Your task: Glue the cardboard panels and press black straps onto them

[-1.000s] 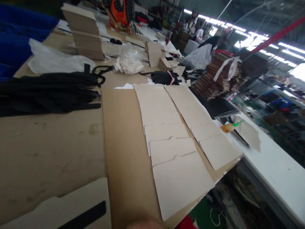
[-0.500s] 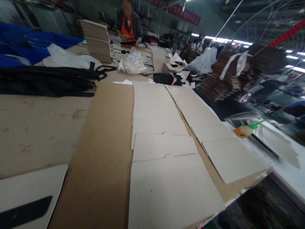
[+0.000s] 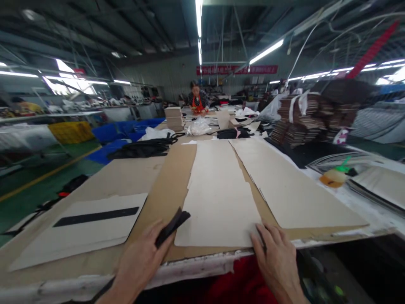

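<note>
My left hand (image 3: 142, 255) is closed around several black strips (image 3: 174, 226) at the near edge of the table. Their ends stick out beyond my thumb and fingers, over the left side of the middle row of pale boards (image 3: 218, 219). My right hand (image 3: 275, 251) lies at the near right corner of that row, thumb and forefinger a little apart, fingertips at the board's edge. Another row of pale boards (image 3: 300, 202) runs along its right. To the left, a pale board (image 3: 95, 232) carries a long black strip (image 3: 96, 216).
A brown sheet (image 3: 171, 177) lies under the rows. A bottle with orange liquid (image 3: 333, 178) stands at the right, near tall brown stacks (image 3: 303, 114). Black straps (image 3: 142, 147) and a clear plastic bag (image 3: 199, 126) lie farther back. A person in an orange apron (image 3: 198, 103) works beyond.
The view has tilted up and levelled, showing more of the hall. Both my hands have come into view at the near edge, the left with black strips. The middle row's near boards now look stacked closer together.
</note>
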Available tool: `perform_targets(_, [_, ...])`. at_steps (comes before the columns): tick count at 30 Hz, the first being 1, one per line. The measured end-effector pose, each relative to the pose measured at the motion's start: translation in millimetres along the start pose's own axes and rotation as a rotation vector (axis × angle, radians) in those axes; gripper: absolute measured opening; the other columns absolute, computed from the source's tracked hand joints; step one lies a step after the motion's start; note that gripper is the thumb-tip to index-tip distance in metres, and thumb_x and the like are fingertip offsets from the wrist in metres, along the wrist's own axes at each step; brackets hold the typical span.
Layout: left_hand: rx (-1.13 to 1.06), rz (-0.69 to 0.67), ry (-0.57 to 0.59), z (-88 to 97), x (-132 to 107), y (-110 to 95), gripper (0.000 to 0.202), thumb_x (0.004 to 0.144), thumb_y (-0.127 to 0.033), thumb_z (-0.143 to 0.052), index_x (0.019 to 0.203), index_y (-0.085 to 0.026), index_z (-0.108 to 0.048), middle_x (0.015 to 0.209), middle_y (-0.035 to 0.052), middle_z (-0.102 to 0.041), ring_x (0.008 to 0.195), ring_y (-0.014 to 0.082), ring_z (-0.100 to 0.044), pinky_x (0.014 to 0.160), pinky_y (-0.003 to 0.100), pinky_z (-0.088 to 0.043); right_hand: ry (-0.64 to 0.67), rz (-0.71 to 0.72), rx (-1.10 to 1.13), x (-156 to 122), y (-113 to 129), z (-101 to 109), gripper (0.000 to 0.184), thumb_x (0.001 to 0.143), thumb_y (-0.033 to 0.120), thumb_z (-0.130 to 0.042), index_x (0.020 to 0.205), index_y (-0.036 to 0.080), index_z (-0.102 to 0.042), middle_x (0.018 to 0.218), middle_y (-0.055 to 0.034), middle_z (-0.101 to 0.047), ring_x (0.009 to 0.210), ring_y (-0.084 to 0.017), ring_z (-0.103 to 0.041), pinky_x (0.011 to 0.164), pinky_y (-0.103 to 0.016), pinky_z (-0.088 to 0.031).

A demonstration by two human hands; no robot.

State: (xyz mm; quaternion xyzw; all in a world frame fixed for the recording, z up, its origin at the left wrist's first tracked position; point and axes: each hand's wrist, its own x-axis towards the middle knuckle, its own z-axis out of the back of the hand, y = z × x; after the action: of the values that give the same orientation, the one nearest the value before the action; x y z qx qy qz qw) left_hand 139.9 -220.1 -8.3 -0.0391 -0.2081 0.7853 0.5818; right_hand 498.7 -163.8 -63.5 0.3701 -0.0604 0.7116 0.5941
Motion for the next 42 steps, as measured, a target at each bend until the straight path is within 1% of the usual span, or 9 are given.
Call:
perform_targets(6, [0.079,-0.024,0.136,-11.6,-15,-50,0.042,0.092,-0.043,-0.046,0.127,-0.027,-0.062,0.138,0.0053,-0.06,0.119,0.0287,-0.061,0.1,0.041,-0.048,-0.019,0.176,-0.015,-17,-17,-9,0.039,0.097,0.051,-0.046,0.111,0.024,-0.069,0.123,-0.0113,-0.066,0.111,-0.035,-0.056,0.09,-0.053,-0.046])
perform_targets(16, [0.02,-0.079,0.148,3.8,-53,-28,0.05,0.093,-0.044,-0.041,0.132,-0.02,-0.059,0.144,0.0072,-0.054,0.133,0.0257,-0.051,0.116,0.042,-0.036,-0.002,0.135,-0.065,-54,1,9,0.038,0.096,0.044,-0.045,0.117,0.025,-0.07,0.131,-0.0111,-0.062,0.113,-0.038,-0.056,0.089,-0.056,-0.044])
perform_targets(23, [-0.134,0.066,0.028,45.1,-56,-64,0.038,0.09,-0.044,-0.051,0.113,-0.019,-0.069,0.122,0.009,-0.068,0.115,0.0286,-0.061,0.101,0.041,-0.045,-0.006,0.326,0.132,-22,-19,21,0.033,0.093,0.045,-0.052,0.111,0.026,-0.073,0.117,-0.0106,-0.069,0.092,-0.031,-0.066,0.076,-0.046,-0.053])
perform_targets(26, [-0.538,0.204,0.227,56.8,-59,-92,0.049,0.092,-0.061,-0.048,0.102,-0.018,-0.07,0.101,0.0078,-0.073,0.068,0.0171,-0.061,0.063,0.028,-0.047,0.1,0.421,0.487,0,1,36,0.02,0.096,0.033,-0.052,0.099,0.026,-0.071,0.108,-0.0075,-0.07,0.097,-0.023,-0.067,0.083,-0.034,-0.056])
perform_targets(28, [-0.858,0.244,0.45,55.1,-58,-110,0.06,0.092,-0.068,-0.043,0.104,-0.014,-0.068,0.091,0.0092,-0.074,0.043,0.0078,-0.038,0.043,0.022,-0.029,0.182,0.415,0.679,16,26,48,0.016,0.097,0.028,-0.051,0.097,0.024,-0.067,0.104,-0.0066,-0.07,0.098,-0.02,-0.066,0.084,-0.028,-0.056])
perform_targets(30, [-1.086,0.226,0.606,48.2,-55,-124,0.063,0.092,-0.068,-0.042,0.106,-0.011,-0.065,0.082,0.0104,-0.073,0.037,0.0045,-0.022,0.039,0.021,-0.016,0.177,0.358,0.786,30,51,57,0.015,0.097,0.028,-0.052,0.105,0.024,-0.064,0.104,-0.0058,-0.068,0.095,-0.017,-0.066,0.081,-0.024,-0.056])
perform_targets(35, [-1.261,0.195,0.762,27.1,-44,-138,0.057,0.092,-0.064,-0.05,0.103,-0.01,-0.062,0.073,0.0102,-0.072,0.035,0.0037,-0.024,0.036,0.02,-0.014,0.208,0.15,0.805,52,80,54,0.036,0.1,0.029,-0.048,0.135,0.024,-0.049,0.117,-0.0067,-0.061,0.091,-0.013,-0.063,0.079,-0.024,-0.056])
perform_targets(39, [-1.29,0.181,0.863,15.3,-39,-136,0.057,0.089,-0.066,-0.054,0.101,-0.011,-0.061,0.071,0.0083,-0.071,0.034,0.0033,-0.024,0.035,0.019,-0.015,0.198,0.155,0.767,53,82,52,0.034,0.1,0.029,-0.048,0.133,0.022,-0.051,0.126,-0.0087,-0.056,0.096,-0.014,-0.062,0.08,-0.026,-0.056])
perform_targets(42, [-1.297,0.155,0.88,9.2,-39,-133,0.058,0.089,-0.066,-0.053,0.101,-0.01,-0.061,0.07,0.0078,-0.07,0.033,0.0033,-0.026,0.034,0.019,-0.016,0.038,0.203,0.667,44,84,55,0.027,0.099,0.023,-0.051,0.124,0.021,-0.058,0.126,-0.0102,-0.055,0.104,-0.018,-0.06,0.084,-0.03,-0.055])
